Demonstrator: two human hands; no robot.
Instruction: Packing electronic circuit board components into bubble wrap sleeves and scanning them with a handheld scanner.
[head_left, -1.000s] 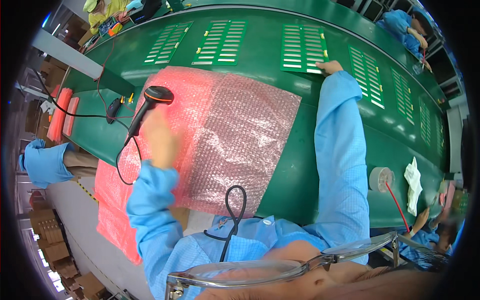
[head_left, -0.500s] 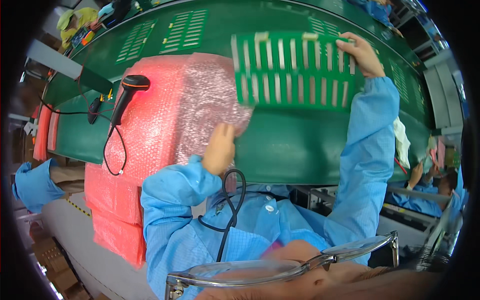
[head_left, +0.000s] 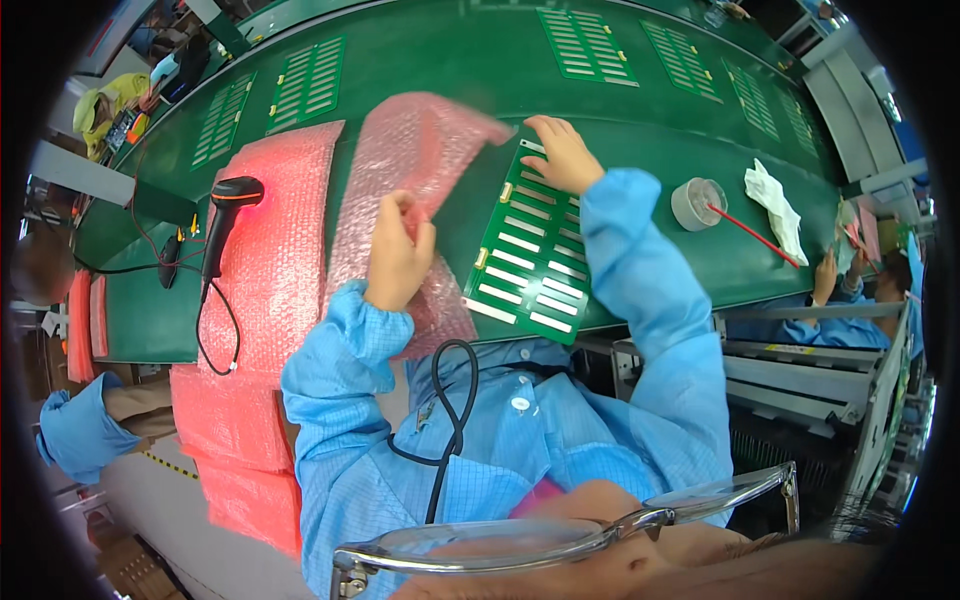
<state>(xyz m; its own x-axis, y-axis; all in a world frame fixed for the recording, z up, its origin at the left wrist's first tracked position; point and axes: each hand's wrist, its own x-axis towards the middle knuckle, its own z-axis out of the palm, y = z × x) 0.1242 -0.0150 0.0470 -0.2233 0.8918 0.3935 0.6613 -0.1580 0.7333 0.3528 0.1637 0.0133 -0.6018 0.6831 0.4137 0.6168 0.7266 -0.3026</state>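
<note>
My left hand (head_left: 398,258) is closed on a pink bubble-wrap bag (head_left: 385,150), pinching it near its middle. The bag's raised upper corner is smeared by motion and lies close to my right fingertips. A green circuit board (head_left: 530,235) with rows of pale strips stands lengthwise in front of me, its lower end at the table's near edge. My right hand (head_left: 565,158) grips the board's upper end, fingers and thumb on either side of the edge.
A handheld scanner (head_left: 232,195) glowing red rests on stacked pink bubble bags (head_left: 270,250) at left. More circuit boards (head_left: 588,47) lie farther back. At right are a clear cup (head_left: 698,205) with a red stick and a white cloth (head_left: 773,210). Another person's hand (head_left: 825,278) shows far right.
My right hand has brought the circuit board down and nearer, turning it lengthwise. My left hand has pulled a bubble bag rightward off the stack and raised its end.
</note>
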